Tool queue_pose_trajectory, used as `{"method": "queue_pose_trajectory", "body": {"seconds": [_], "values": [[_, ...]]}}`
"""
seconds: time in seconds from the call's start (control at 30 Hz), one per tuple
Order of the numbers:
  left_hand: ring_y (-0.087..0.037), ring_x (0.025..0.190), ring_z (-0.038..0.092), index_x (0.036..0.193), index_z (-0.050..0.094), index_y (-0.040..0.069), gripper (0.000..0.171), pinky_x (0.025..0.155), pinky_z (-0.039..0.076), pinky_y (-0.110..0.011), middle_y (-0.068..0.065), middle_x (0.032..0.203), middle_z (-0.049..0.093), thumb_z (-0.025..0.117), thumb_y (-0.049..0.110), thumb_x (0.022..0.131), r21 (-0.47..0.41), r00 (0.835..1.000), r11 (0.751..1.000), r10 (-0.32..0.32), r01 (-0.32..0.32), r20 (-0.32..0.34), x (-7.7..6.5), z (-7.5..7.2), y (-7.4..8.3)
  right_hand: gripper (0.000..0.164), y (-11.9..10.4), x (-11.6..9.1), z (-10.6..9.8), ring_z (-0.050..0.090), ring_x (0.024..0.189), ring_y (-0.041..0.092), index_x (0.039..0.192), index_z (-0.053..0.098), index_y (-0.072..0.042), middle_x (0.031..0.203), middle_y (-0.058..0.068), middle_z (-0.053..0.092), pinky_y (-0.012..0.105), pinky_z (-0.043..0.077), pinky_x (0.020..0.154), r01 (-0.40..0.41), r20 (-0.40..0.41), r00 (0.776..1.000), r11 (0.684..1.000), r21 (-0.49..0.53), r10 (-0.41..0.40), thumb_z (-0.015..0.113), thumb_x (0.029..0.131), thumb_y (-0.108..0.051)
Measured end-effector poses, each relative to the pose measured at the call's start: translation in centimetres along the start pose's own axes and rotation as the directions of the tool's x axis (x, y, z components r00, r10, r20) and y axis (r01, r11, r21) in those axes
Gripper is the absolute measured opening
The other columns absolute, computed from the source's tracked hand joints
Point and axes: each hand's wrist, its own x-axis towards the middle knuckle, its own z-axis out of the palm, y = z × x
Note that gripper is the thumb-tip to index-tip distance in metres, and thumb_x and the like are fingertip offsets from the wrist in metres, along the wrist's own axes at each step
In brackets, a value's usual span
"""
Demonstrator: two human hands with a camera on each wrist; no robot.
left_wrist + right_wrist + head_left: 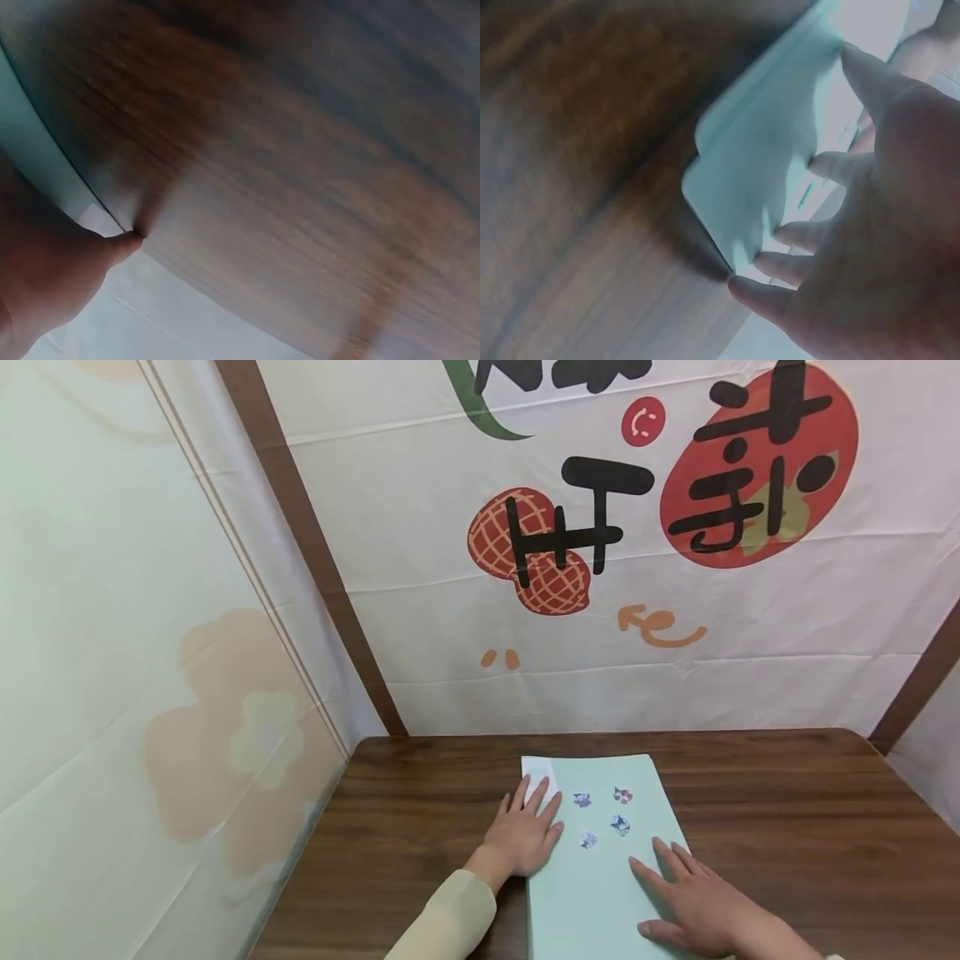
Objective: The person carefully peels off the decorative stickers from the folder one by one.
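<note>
A mint-green notebook-like thing [585, 902] with rounded corners lies flat on the table. Several small cartoon stickers [620, 825] dot its upper half. My left hand [525, 835] rests with spread fingers on its upper left part, over a white paper piece [536, 767] at the corner. My right hand [697, 902] lies at its right edge, fingers extended. In the right wrist view the green thing [742, 180] shows two overlapping rounded corners, and the right hand's fingers [801, 234] touch its surface. The left wrist view shows part of the left hand [52, 277] beside its green edge [37, 142].
The dark brown wooden table [420, 810] extends to both sides of the green thing. A white printed cloth [427, 610] hangs behind the table's far edge, and another pale cloth [97, 652] with a flower print hangs at the left.
</note>
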Motion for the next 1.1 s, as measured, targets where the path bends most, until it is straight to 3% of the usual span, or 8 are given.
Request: {"method": "queue_pose_trajectory", "body": {"seconds": [0.2, 0.47, 0.6, 1.1], "values": [[-0.029, 0.159, -0.004, 0.164, 0.025, 0.031, 0.060, 0.121, 0.023, -0.060, 0.004, 0.173, 0.007, 0.016, 0.053, 0.109, 0.034, 1.000, 0.999, -0.011, 0.011, 0.011, 0.0, -0.1, 0.2, 0.072, 0.4, 0.5, -1.4, 0.038, 0.141, 0.053, 0.144, 0.058, -0.012, 0.155, 0.023, 0.043, 0.073, 0.037, 0.104, 0.003, -0.027, 1.000, 1.000, -0.031, -0.004, 0.075, 0.087, -0.053], [-0.028, 0.159, -0.002, 0.164, 0.026, 0.031, 0.060, 0.121, 0.024, -0.059, 0.003, 0.173, 0.009, 0.017, 0.053, 0.109, 0.060, 1.000, 0.998, -0.014, 0.014, 0.004, 0.0, -0.2, 0.3, 0.058, 0.4, 1.8, -2.8, 0.053, 0.130, 0.042, 0.136, 0.064, -0.010, 0.145, 0.018, 0.054, 0.063, 0.051, 0.092, 0.022, -0.217, 0.975, 0.995, -0.098, -0.043, 0.079, 0.088, -0.039], [-0.028, 0.159, -0.001, 0.163, 0.027, 0.031, 0.060, 0.120, 0.025, -0.059, 0.003, 0.173, 0.010, 0.019, 0.054, 0.109, 0.061, 1.000, 0.998, -0.012, 0.013, -0.003, 0.1, 0.0, 0.2, 0.056, 0.8, 3.0, -3.4, 0.060, 0.122, 0.039, 0.134, 0.064, -0.008, 0.137, 0.017, 0.060, 0.060, 0.055, 0.082, 0.026, -0.268, 0.962, 0.996, -0.088, -0.048, 0.081, 0.087, -0.032], [-0.026, 0.159, -0.002, 0.164, 0.026, 0.033, 0.060, 0.122, 0.022, -0.058, 0.006, 0.173, 0.008, 0.019, 0.056, 0.108, 0.057, 0.999, 0.998, -0.027, 0.026, 0.017, -0.2, -0.2, 0.2, 0.043, 2.8, 7.0, -3.8, 0.066, 0.103, 0.030, 0.123, 0.068, 0.000, 0.112, 0.010, 0.068, 0.053, 0.055, 0.088, 0.078, -0.283, 0.957, 0.996, 0.032, -0.066, 0.080, 0.086, -0.018]]}}
